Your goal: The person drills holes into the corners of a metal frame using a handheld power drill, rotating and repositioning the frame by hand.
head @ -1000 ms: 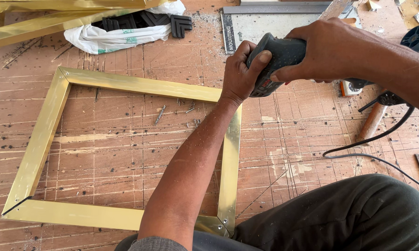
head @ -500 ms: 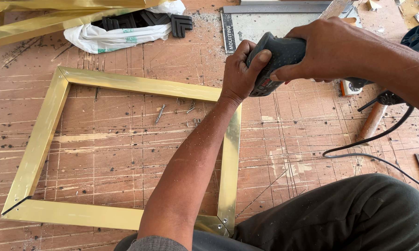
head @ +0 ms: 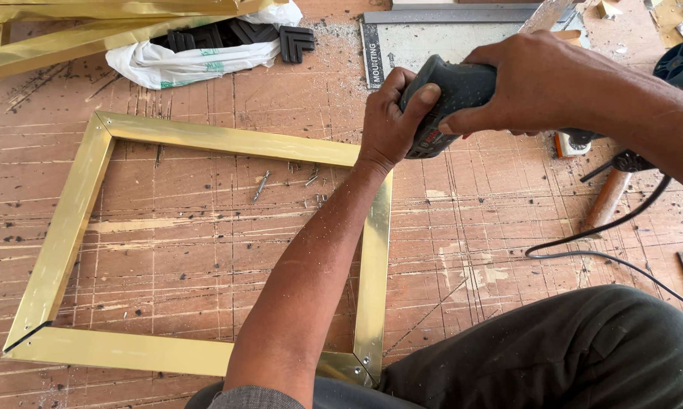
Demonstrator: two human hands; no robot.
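Both hands are gripping a dark power tool at the far right corner of a gold metal frame lying flat on the scarred wooden board: the left hand is wrapping its front, the right hand is closing over its body. The tool's long axis is running left to right, nose angling down onto that corner. Judging by the screws showing at the near right corner and the open gap at the near left one, the joining appears partly done.

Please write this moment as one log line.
left hand: on drill | right hand: grips drill | drill: over frame corner
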